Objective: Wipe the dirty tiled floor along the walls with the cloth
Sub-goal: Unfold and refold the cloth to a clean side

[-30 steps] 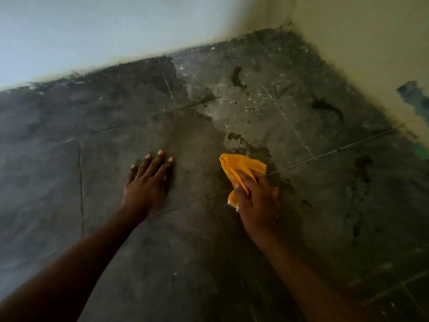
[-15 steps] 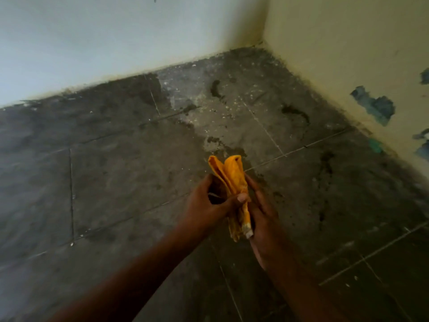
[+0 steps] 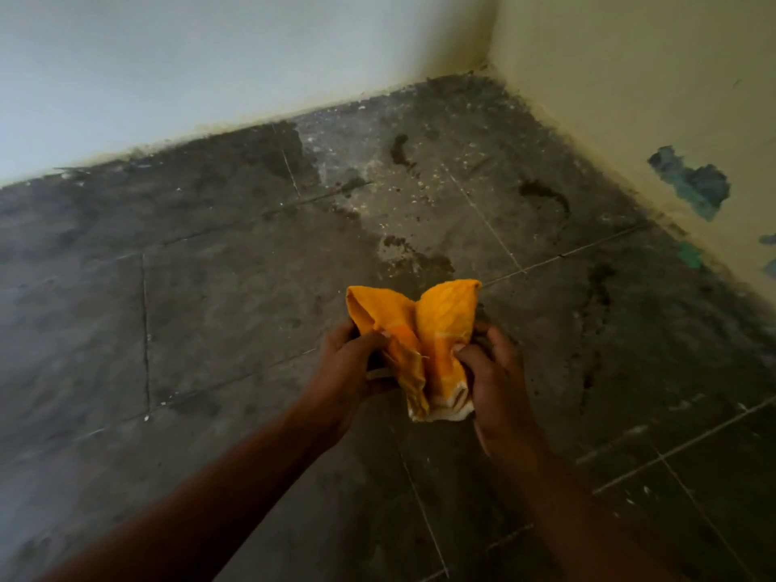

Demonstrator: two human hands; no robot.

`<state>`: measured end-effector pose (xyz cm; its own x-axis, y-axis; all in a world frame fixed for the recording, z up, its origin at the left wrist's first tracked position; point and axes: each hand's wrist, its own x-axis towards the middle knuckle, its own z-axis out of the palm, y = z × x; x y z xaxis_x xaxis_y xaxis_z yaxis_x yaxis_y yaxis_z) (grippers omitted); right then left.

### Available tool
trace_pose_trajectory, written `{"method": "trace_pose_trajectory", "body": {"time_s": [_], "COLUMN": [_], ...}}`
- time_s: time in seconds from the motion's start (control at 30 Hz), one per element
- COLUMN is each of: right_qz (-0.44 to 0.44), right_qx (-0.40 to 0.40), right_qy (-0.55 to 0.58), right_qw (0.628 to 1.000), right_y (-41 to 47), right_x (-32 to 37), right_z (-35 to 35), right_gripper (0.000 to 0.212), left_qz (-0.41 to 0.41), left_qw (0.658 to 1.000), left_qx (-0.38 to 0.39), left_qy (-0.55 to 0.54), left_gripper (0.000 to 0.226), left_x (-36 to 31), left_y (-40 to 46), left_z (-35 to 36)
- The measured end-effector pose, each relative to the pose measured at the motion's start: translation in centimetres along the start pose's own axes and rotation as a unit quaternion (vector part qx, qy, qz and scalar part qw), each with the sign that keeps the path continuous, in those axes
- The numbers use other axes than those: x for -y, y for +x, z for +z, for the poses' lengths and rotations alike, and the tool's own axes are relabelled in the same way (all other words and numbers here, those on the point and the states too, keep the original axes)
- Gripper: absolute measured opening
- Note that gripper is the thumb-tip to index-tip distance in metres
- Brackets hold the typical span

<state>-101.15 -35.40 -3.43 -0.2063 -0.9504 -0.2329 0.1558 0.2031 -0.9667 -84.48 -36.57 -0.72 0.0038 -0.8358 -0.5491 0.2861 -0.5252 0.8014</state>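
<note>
We've got the orange cloth [image 3: 424,342] bunched up between both hands, held above the tiled floor [image 3: 218,312] near the corner where the two walls meet. Our left hand [image 3: 350,367] grips its left fold, our right hand [image 3: 489,371] pinches the right fold, dark grime streaking the tiles ahead.

Blue-green patches of chipped paint [image 3: 693,182] on cream wall, right of frame; small green fleck [image 3: 690,255] lower down.
</note>
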Motion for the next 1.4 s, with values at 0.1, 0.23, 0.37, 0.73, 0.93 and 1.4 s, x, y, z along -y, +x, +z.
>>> {"method": "trace_pose_trajectory", "body": {"time_s": [0.1,0.23,0.37,0.73,0.93,1.4], "right_qz": [0.022,0.07,0.135,0.223,0.181,0.117], "right_qx": [0.037,0.006,0.04,0.395,0.274,0.166], "right_qy": [-0.015,0.032,0.189,0.109,0.003,-0.014], "right_qw": [0.999,0.997,0.972,0.885,0.945,0.979], "right_y": [0.1,0.0,0.6,0.9,0.1,2.2], "right_x": [-0.2,0.6,2.8,4.5,5.3,4.9], "right_z": [-0.1,-0.4,-4.3,-5.4,-2.4,-4.2], "right_gripper": [0.038,0.041,0.021,0.066,0.022,0.092], "left_qz": [-0.004,0.035,0.044,-0.015,-0.091,0.041], "left_qw": [0.999,0.992,0.991,0.97,0.989,0.995], "left_qx": [-0.011,-0.047,0.079,0.228,0.103,0.083], "left_qy": [0.052,0.115,0.096,0.086,-0.045,0.047], "left_gripper": [0.023,0.031,0.022,0.027,0.064,0.111], "left_x": [-0.3,-1.0,-4.9,-6.8,-2.3,-0.4], "left_y": [-0.2,0.0,-0.1,0.0,0.8,-1.4], "left_z": [-0.2,-1.4,-3.3,-3.7,-4.8,-1.8]}}
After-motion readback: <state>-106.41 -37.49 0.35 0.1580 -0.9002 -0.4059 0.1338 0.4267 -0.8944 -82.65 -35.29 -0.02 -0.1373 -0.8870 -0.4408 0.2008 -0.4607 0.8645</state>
